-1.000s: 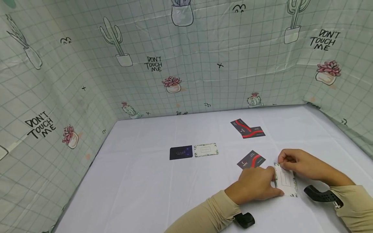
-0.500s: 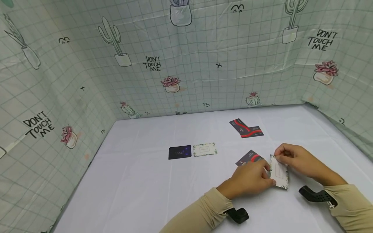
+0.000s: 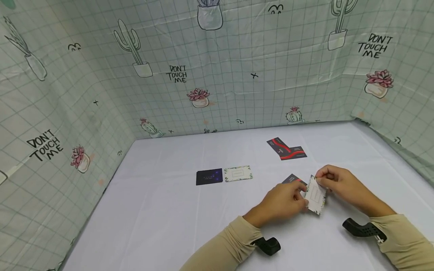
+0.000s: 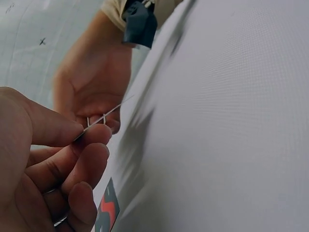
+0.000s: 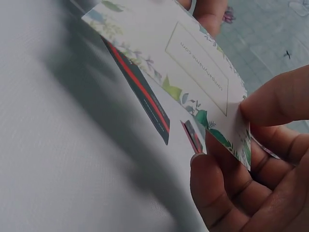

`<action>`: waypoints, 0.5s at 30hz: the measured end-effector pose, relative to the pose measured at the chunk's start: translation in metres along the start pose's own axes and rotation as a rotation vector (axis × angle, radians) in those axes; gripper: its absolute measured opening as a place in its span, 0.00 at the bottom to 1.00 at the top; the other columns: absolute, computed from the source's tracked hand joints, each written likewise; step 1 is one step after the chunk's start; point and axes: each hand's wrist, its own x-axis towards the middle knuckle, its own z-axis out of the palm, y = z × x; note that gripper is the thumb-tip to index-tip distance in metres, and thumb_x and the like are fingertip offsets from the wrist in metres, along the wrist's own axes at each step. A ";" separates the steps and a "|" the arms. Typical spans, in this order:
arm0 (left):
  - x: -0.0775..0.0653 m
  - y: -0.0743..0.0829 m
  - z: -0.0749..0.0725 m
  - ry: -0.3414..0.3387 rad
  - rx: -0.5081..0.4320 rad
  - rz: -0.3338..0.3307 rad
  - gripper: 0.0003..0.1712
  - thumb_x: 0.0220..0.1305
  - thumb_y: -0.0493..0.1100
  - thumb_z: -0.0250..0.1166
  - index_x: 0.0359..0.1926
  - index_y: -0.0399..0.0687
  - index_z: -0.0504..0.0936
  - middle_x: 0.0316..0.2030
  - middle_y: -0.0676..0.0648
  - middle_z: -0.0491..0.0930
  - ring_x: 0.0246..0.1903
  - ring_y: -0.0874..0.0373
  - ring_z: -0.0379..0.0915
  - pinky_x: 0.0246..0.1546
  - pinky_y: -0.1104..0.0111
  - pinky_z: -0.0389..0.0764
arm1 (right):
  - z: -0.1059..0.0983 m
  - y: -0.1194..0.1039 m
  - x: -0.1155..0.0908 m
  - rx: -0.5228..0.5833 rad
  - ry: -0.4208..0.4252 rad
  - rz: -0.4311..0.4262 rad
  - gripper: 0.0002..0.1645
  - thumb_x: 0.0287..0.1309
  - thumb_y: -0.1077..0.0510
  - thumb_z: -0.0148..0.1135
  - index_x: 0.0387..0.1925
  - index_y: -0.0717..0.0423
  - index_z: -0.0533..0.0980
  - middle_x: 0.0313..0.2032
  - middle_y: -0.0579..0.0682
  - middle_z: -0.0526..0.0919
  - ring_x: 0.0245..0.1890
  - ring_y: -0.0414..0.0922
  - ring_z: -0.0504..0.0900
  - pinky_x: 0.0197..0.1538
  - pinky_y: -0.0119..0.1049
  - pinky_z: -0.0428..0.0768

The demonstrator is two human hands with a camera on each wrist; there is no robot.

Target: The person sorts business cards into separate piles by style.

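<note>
Nearest are two tan sleeves (image 3: 223, 241), a black mount (image 3: 269, 246) at each cuff. Past them, the left hand (image 3: 281, 199) pinches the white card (image 3: 315, 196) by its left edge between thumb and fingers, while the right hand (image 3: 339, 182) pinches its far corner, fingers curled. The card hangs tilted between them, above the counter (image 3: 162, 226). Just beyond lies a grey card (image 3: 294, 178), partly blocked from the head view by the left hand and the white card. Farther left, a second white card (image 3: 239, 174) lies just beside dark cards (image 3: 209, 177). Farther still, two grey cards (image 3: 295, 153) overlap before the patterned cloth (image 3: 223, 52).
</note>
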 end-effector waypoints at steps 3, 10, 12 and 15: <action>0.000 -0.002 -0.003 0.006 -0.015 -0.011 0.17 0.66 0.42 0.65 0.56 0.53 0.80 0.21 0.72 0.75 0.20 0.77 0.67 0.24 0.80 0.68 | 0.002 0.000 0.001 0.012 0.010 -0.018 0.06 0.69 0.64 0.59 0.43 0.65 0.76 0.31 0.47 0.80 0.30 0.38 0.76 0.32 0.32 0.75; -0.006 -0.011 -0.015 0.033 -0.070 -0.024 0.17 0.65 0.40 0.65 0.55 0.50 0.83 0.21 0.68 0.75 0.20 0.75 0.66 0.24 0.80 0.67 | 0.009 -0.002 0.005 0.067 -0.044 -0.011 0.10 0.70 0.63 0.58 0.47 0.67 0.73 0.33 0.49 0.83 0.28 0.44 0.79 0.32 0.35 0.79; -0.008 -0.017 -0.019 0.043 -0.099 -0.025 0.17 0.65 0.39 0.65 0.54 0.48 0.83 0.22 0.66 0.76 0.20 0.74 0.66 0.24 0.80 0.67 | 0.012 -0.004 0.007 0.082 -0.072 -0.006 0.11 0.70 0.63 0.59 0.48 0.68 0.73 0.33 0.50 0.83 0.26 0.46 0.80 0.32 0.36 0.79; -0.012 -0.026 -0.025 0.055 -0.133 -0.022 0.16 0.65 0.38 0.64 0.54 0.47 0.84 0.22 0.64 0.76 0.20 0.73 0.67 0.23 0.79 0.67 | 0.017 -0.006 0.010 0.090 -0.098 -0.014 0.12 0.70 0.64 0.59 0.49 0.69 0.72 0.33 0.51 0.83 0.25 0.48 0.79 0.32 0.36 0.79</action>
